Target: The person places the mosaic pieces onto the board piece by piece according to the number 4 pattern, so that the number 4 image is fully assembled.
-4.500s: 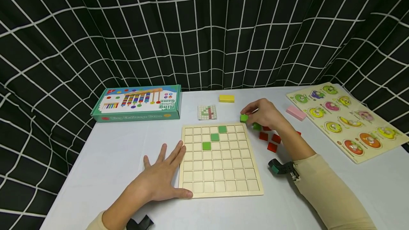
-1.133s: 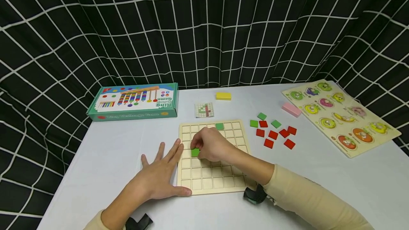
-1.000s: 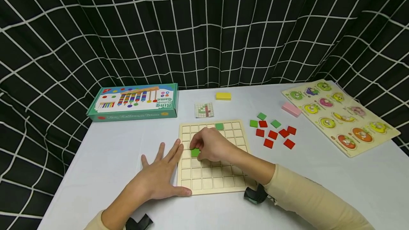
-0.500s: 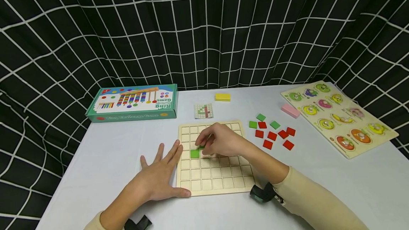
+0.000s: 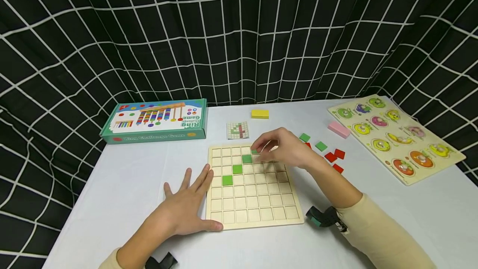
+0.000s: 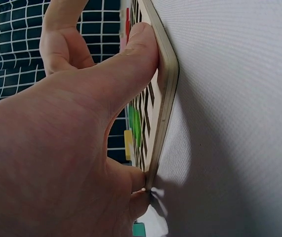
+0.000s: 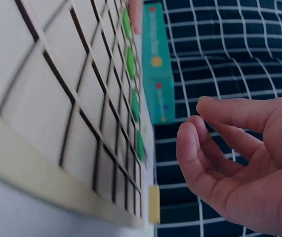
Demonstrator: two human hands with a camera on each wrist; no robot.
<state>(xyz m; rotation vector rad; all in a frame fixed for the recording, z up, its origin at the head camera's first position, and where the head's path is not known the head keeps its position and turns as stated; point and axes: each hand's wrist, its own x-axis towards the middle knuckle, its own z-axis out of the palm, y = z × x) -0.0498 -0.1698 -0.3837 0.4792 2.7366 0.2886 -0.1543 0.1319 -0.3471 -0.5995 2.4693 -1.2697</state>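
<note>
My left hand [image 5: 186, 209] lies with fingers spread along the left edge of a wooden grid board [image 5: 259, 203]. In the left wrist view its thumb [image 6: 133, 61] rests on the board's rim. Over the board's far right part is my right hand [image 5: 289, 148], fingers loosely bent; the right wrist view shows nothing between thumb and fingertips. Green square tiles sit in a diagonal row of cells, from the lowest tile [image 5: 227, 180] through a middle tile [image 5: 237, 169] and another tile [image 5: 247, 159] to one partly hidden behind the right fingers [image 5: 263, 141].
Loose green tiles [image 5: 321, 146] and red tiles [image 5: 330, 157] lie to the right, some hidden by the right arm. Behind the board are a pattern card [image 5: 237, 130], a yellow block [image 5: 259, 114] and a game box [image 5: 154, 121]. A pink block [image 5: 339, 129] lies beside a fruit puzzle board [image 5: 396, 136].
The right hand picked up a green tile, set it into the lower-left cell of the diagonal, let go and moved back up and right. The left hand has kept its place on the board.
</note>
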